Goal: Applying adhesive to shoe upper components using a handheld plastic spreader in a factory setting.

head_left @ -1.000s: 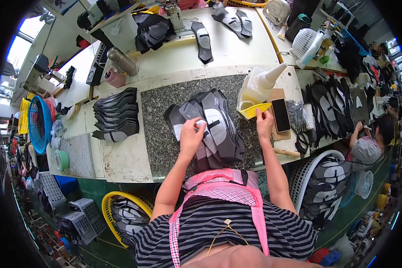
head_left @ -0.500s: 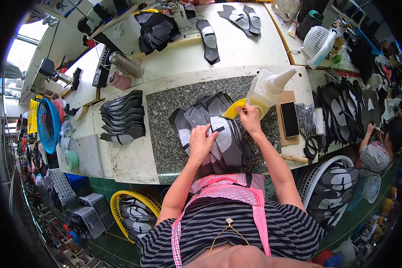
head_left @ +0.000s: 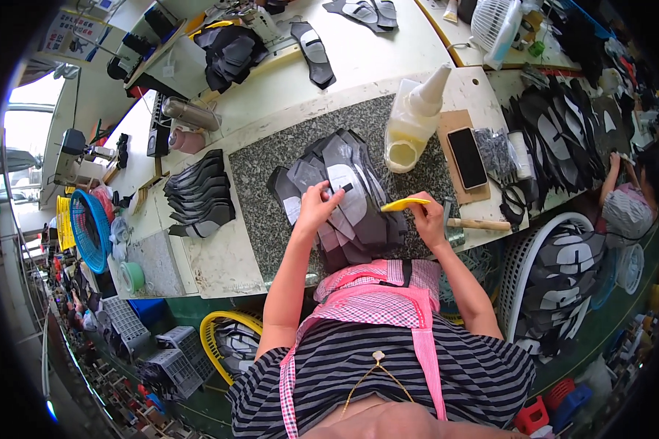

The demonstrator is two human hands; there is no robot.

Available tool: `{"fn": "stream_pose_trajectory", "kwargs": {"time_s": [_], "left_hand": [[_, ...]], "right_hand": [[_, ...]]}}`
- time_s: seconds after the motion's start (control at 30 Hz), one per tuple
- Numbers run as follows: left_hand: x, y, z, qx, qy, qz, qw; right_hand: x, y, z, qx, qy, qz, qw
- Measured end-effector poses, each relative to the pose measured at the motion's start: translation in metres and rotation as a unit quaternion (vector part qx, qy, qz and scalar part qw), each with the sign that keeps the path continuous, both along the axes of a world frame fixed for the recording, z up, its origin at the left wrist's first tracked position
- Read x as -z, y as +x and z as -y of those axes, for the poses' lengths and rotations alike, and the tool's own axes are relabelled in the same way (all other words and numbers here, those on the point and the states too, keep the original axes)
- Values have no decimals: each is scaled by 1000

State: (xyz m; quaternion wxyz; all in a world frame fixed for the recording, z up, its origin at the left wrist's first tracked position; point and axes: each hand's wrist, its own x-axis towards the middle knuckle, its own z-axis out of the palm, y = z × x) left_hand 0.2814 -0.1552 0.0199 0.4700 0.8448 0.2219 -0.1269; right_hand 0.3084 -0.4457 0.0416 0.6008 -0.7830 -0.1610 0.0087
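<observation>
In front of me a fanned stack of grey and black shoe-upper pieces lies on a speckled stone slab. My left hand rests on the stack's left part, thumb and fingers apart near a black strip on a light panel. My right hand pinches a yellow scraper by its right end. Its free end points left, just over the stack's right edge. Behind the scraper stands a translucent bottle with a cone nozzle and pale yellowish contents.
Another row of shoe pieces lies left of the slab. To the right are a phone on cardboard, black scissors and a wooden-handled tool. Baskets of pieces, one white and one yellow, flank me. A co-worker sits far right.
My right hand has drawn the yellow scraper from beside the bottle toward me and slightly right. My left hand has shifted slightly on the stack. The whole view has moved a little.
</observation>
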Motion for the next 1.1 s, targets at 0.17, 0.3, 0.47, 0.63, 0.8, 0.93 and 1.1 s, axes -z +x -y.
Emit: {"fn": "stream_pose_trajectory", "kwargs": {"time_s": [0.17, 0.3, 0.47, 0.63, 0.8, 0.93, 1.1], "left_hand": [[-20, 16, 12, -42, -18, 29, 999], [-19, 14, 17, -45, -4, 70, 997], [-25, 15, 18, -43, -32, 93, 994], [-20, 15, 18, -45, -64, 94, 992], [-24, 19, 16, -35, -108, 45, 993], [-18, 18, 2, -12, -104, 40, 994], [-23, 31, -3, 21, -128, 7, 992]], "right_hand": [[15, -16, -12, 15, 40, 86, 995], [39, -43, 23, 13, -37, 78, 996], [29, -52, 20, 35, -52, 116, 991], [44, -62, 39, 26, -82, 115, 990], [36, -63, 20, 18, -53, 103, 993], [44, -65, 27, 4, -18, 61, 998], [24, -25, -22, 77, 50, 52, 994]]}}
